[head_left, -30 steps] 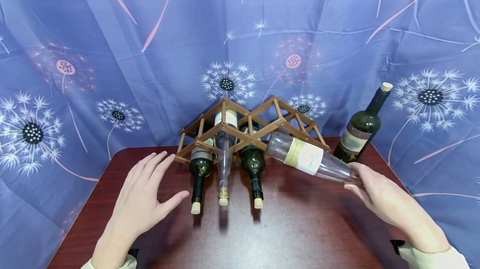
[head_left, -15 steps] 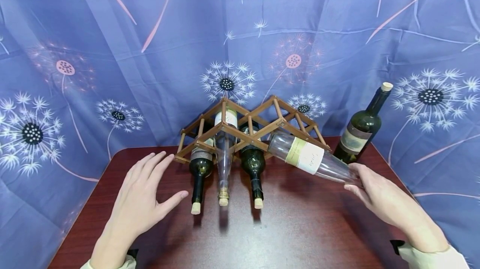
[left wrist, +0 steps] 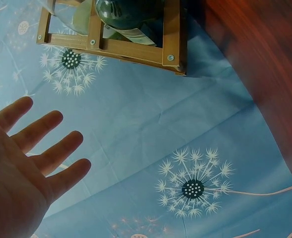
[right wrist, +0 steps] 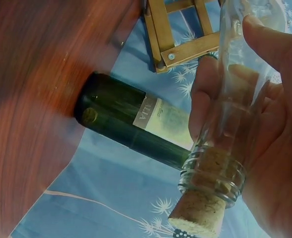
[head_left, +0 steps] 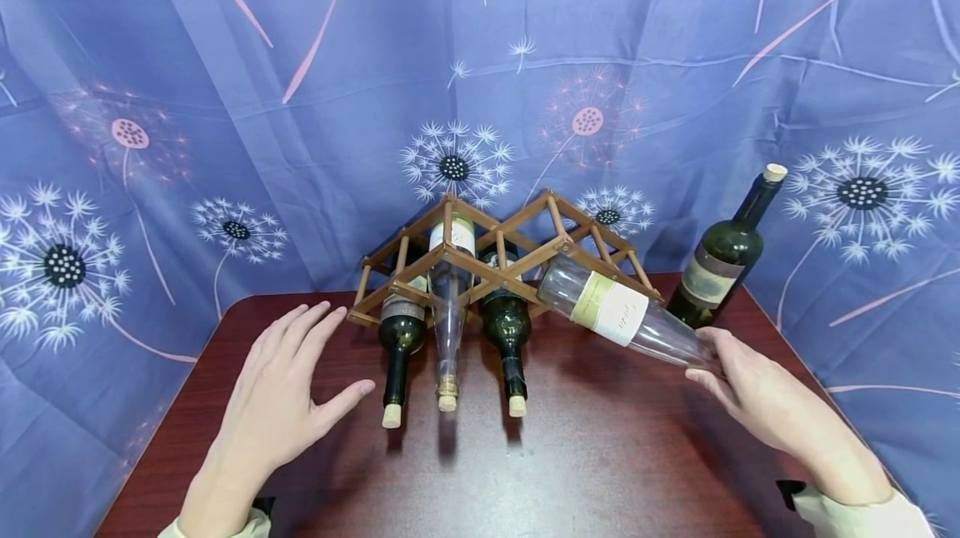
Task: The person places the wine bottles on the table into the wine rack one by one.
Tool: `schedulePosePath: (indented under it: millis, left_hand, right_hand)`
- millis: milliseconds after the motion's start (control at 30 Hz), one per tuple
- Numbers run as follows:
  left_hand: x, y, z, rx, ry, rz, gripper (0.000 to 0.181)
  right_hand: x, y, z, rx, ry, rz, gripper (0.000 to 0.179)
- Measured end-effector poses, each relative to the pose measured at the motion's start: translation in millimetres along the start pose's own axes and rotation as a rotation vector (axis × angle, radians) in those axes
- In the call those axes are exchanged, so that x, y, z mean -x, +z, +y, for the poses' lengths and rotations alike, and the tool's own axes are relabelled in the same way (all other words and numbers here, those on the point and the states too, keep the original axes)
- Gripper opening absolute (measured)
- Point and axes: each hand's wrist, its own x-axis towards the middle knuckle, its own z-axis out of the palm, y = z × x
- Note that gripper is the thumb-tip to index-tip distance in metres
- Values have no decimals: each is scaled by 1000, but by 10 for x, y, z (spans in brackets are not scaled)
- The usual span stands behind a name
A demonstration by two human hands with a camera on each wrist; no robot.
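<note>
My right hand (head_left: 765, 392) grips a clear glass wine bottle (head_left: 618, 311) by its neck, thumb on one side and fingers on the other. The bottle has a white and yellow-green label, and its base overlaps the front of the wooden wine rack (head_left: 498, 267). In the right wrist view a cork (right wrist: 198, 213) plugs its mouth. My left hand (head_left: 277, 401) holds nothing; its fingers are spread just left of the rack. Within the rack lie a dark green bottle (head_left: 401, 334), a clear bottle (head_left: 450, 305) and another dark green bottle (head_left: 507, 330), corks toward me.
At the back right corner of the reddish-brown table (head_left: 570, 471) stands a corked dark green bottle (head_left: 712, 267), behind my right hand. A blue curtain (head_left: 337, 155) with dandelion prints hangs along the back and sides of the table.
The clear bottle in my right hand has shifted very slightly at its base, and its label has turned a little. My left hand has barely moved.
</note>
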Motion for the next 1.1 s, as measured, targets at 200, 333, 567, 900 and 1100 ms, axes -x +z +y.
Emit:
schedulePosePath:
  millis: [200, 333, 567, 900, 1100]
  left_hand:
    - [7, -3, -7, 0, 0, 3, 92]
    - [8, -5, -9, 1, 3, 6, 92]
    - [6, -6, -15, 0, 3, 5, 92]
    - [7, -3, -20, 3, 2, 6, 92]
    - [11, -22, -17, 1, 4, 11, 91]
  right_hand:
    - [-8, 23, -36, -69, 27, -24, 52]
    - [-10, 15, -102, -112, 73, -63, 50]
    - [-22, -16, -231, -196, 142, -143, 42]
    - [-25, -68, -390, -198, 210, -249, 36]
    - [-24, -103, -466, -121, 234, -277, 39]
